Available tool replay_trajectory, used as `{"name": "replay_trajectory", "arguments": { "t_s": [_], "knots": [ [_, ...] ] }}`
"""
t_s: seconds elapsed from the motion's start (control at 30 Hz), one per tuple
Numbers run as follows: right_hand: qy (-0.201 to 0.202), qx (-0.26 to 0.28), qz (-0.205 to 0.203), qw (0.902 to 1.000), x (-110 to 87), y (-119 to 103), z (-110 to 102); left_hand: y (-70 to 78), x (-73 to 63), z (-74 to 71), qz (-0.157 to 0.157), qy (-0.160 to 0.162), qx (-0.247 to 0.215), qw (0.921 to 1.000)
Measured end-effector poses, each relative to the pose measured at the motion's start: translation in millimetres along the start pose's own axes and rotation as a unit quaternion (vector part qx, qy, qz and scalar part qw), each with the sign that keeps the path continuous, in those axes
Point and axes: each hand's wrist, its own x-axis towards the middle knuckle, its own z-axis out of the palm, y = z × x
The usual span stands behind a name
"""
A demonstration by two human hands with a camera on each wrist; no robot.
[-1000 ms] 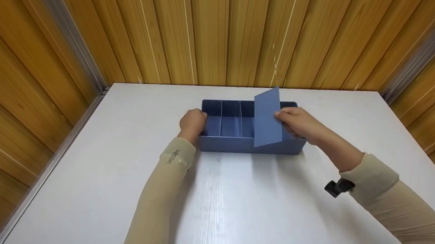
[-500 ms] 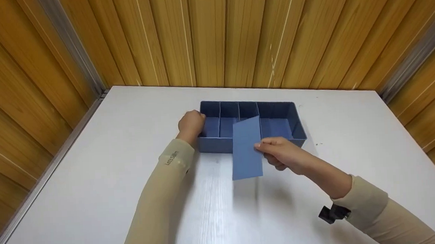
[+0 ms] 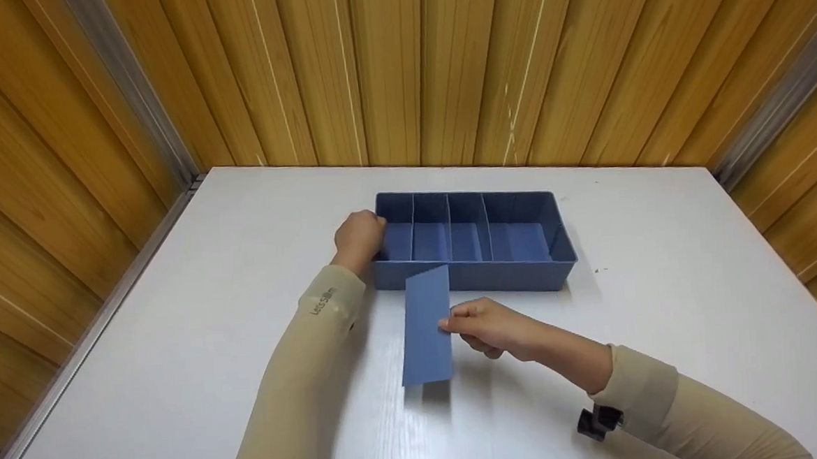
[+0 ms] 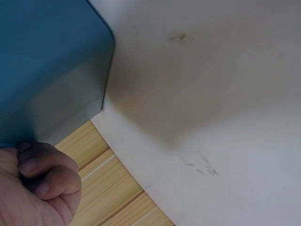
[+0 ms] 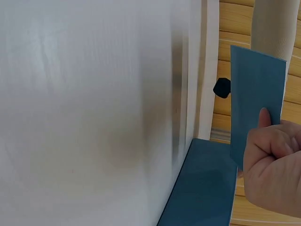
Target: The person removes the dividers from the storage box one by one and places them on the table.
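The right hand point(image 3: 494, 328) pinches a blue panel point(image 3: 426, 330) above the surface point(image 3: 176, 339), on the near side of the box point(image 3: 509, 277); the left hand point(image 3: 360, 237) grips its left end. I'd judge one piece out, three dividers point(image 3: 486, 225) left standing inside.

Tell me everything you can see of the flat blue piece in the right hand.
The flat blue piece is a thin, four-sided panel, longer than wide, probably plastic. The right hand pinches one long edge. It appears raised above the white table, in front of the blue box, a broad face toward the head camera.
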Motion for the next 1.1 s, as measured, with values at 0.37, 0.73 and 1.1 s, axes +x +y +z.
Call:
{"name": "replay_trajectory", "arguments": {
  "t_s": [0.37, 0.73, 1.1],
  "knots": [
    [0.008, 0.001, 0.037, 0.9993, 23.6, 4.6, 22.6, 0.0, -0.4, 1.1, 0.001, -0.003, 0.002, 1.0],
    [0.038, -0.035, 0.058, 0.997, 41.3, 5.8, 32.9, 0.2, -0.7, 0.6, 0.007, 0.003, -0.003, 1.0],
    [0.06, -0.074, 0.054, 0.994, 49.5, 8.7, 31.4, -0.4, -1.2, 0.2, -0.003, 0.006, -0.01, 0.9999]
  ]
}}
